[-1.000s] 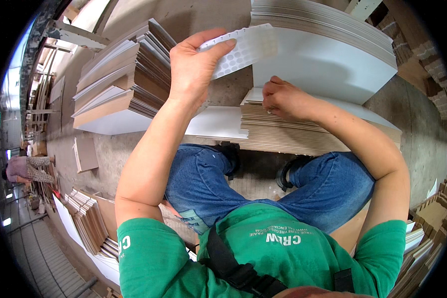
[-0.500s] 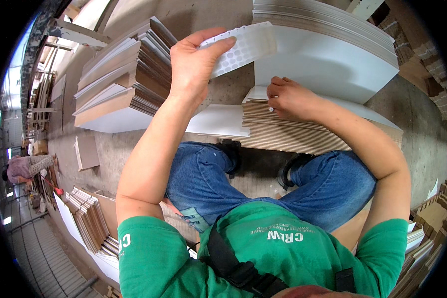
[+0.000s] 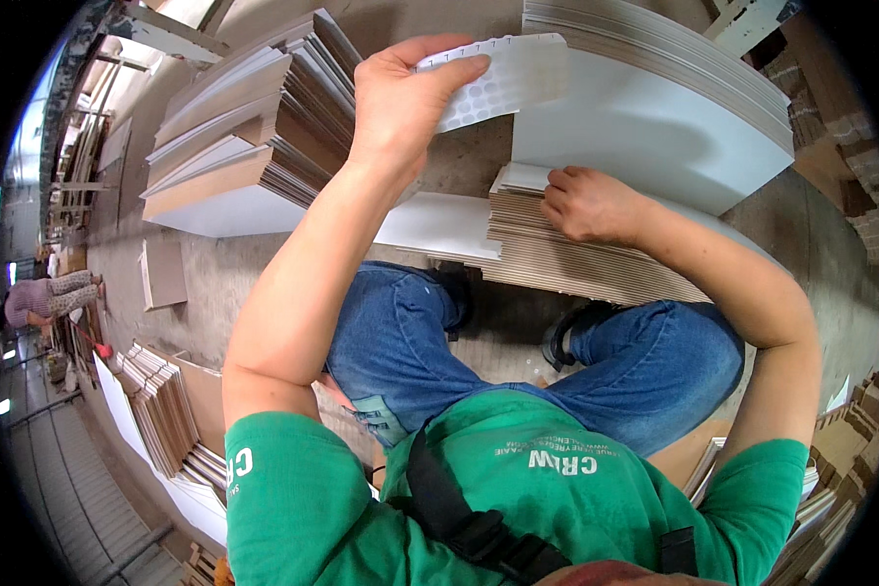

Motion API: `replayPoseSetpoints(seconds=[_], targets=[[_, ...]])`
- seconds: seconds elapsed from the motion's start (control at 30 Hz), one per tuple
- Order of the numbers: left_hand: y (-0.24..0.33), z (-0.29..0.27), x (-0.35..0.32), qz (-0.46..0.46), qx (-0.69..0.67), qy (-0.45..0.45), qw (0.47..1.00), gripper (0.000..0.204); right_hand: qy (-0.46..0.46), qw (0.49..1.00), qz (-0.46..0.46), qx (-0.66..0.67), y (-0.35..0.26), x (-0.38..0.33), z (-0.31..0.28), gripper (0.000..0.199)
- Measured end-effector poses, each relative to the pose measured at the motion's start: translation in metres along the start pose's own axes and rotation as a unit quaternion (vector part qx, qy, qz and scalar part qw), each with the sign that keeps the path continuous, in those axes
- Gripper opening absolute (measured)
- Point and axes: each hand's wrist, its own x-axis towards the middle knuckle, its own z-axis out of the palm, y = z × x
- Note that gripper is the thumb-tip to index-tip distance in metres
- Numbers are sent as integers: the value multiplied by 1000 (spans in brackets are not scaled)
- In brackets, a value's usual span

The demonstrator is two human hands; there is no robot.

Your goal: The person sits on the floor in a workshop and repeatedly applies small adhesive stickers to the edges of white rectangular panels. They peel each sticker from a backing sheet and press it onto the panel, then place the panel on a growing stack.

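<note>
Pinched between thumb and fingers, the left hand holds up a white sheet of round stickers. Nearer the knees, the right hand rests curled, fingertips on the low stack of cardboard sheets. Beyond lies a large white board pile.

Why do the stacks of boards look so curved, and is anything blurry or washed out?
Head view: the fisheye lens bends straight edges toward the rim, so the large white board stack bows and the corners go black. The left hand, holding a white sheet of round stickers, and the right hand look sharp. Light is soft and even, with bright glare at the upper left edge.
</note>
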Motion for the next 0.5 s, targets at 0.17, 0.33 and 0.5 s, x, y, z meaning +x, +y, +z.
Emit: replayPoseSetpoints(seconds=[0.17,0.33,0.5], targets=[[-4,-3,3,4,-13,0,1000,30,4,999,-14,-43,-3,4,2,13],[-4,-7,3,7,-10,6,1000,30,80,953,183,230,3,-7,8,11],[-3,-9,4,-15,3,21,1000,32,66,698,527,480,39,-32,-10,23]])
